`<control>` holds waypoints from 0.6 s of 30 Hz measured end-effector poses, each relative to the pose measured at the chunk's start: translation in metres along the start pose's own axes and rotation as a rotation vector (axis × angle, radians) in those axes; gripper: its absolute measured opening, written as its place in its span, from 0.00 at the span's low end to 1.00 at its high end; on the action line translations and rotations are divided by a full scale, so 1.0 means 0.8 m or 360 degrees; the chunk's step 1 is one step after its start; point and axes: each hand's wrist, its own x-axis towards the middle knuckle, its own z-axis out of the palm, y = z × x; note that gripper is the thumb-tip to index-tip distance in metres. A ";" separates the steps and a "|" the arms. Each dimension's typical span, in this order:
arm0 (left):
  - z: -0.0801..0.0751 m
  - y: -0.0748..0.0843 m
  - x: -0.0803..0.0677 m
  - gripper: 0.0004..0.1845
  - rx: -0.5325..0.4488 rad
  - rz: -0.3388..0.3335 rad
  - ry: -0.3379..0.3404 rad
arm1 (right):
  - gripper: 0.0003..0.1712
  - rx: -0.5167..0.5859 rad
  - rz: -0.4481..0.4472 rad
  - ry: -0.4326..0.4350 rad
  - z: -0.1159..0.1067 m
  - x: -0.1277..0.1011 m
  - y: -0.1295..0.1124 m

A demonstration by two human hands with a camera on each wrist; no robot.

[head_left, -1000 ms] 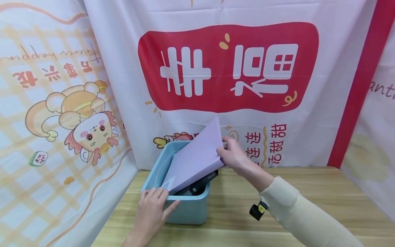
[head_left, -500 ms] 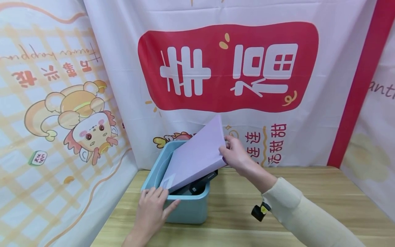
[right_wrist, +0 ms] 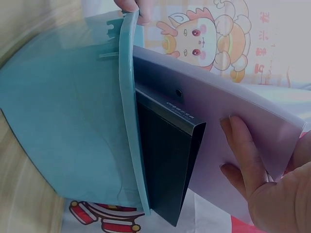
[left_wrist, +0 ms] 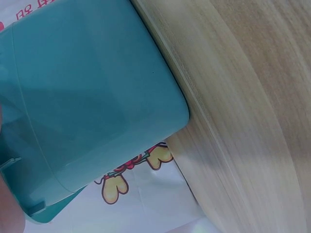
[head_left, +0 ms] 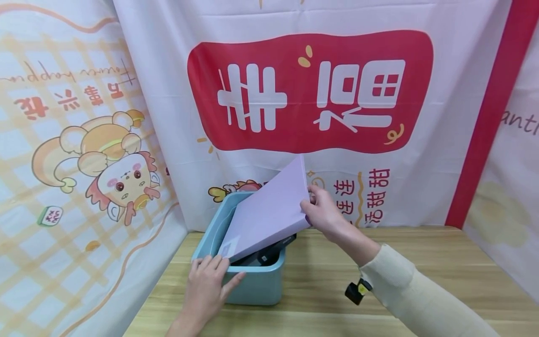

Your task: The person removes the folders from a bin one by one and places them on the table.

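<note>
A teal plastic bin stands on the wooden table. A lilac folder leans out of the bin, its upper end raised to the right. My right hand grips that upper right corner, fingers under the folder in the right wrist view. Under it a black folder lies tilted in the bin. My left hand rests on the bin's front left rim, fingers touching the lilac folder's low corner. The left wrist view shows only the bin's wall and the table.
Printed cloth banners hang right behind the bin and along the left side. The tabletop stretches to the right of the bin. A small black and yellow device hangs at my right wrist.
The right hand has shifted the lilac folder's raised corner slightly to the right and up. The left hand stays on the bin's rim.
</note>
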 end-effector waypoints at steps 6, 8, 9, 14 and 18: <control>-0.001 0.001 0.000 0.23 -0.0001 0.0024 0.0016 | 0.32 -0.0013 0.0009 0.0020 -0.003 -0.004 0.000; -0.002 0.001 0.000 0.23 0.0000 0.0021 0.0016 | 0.32 -0.0010 0.0003 0.0019 -0.004 -0.006 -0.001; -0.001 0.001 0.000 0.23 0.0000 0.0018 0.0015 | 0.32 -0.0009 0.0002 0.0019 -0.005 -0.007 -0.001; -0.001 0.001 0.000 0.24 -0.0004 0.0018 0.0026 | 0.34 -0.0021 -0.0001 0.0031 -0.011 -0.012 -0.003; -0.001 0.000 0.000 0.24 -0.0011 0.0032 0.0053 | 0.33 -0.0013 -0.0036 0.0038 -0.016 -0.014 -0.003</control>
